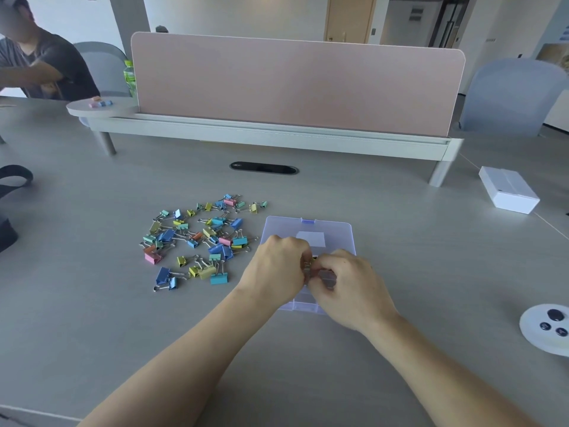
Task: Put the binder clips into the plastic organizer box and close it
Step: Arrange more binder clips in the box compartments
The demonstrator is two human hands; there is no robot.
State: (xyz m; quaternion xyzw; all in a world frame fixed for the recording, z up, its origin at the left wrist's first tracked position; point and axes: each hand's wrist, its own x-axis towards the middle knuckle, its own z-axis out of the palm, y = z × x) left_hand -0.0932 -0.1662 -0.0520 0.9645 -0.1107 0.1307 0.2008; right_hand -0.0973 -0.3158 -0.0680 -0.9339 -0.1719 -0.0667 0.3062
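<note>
Pinching what looks like one binder clip [308, 268] between my curled left hand [277, 266] and right hand [349, 283], I hold it directly above the open plastic organizer box [303, 306] so it can drop straight in; the loose clips [197, 241] lie scattered just left of my grip.

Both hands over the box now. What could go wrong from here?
1. The left hand and right hand pinch one binder clip above the organizer box. A slip could send it springing onto the table.
2. The pile of binder clips lies with wire handles overlapping, so lifting one may drag others along.
</note>
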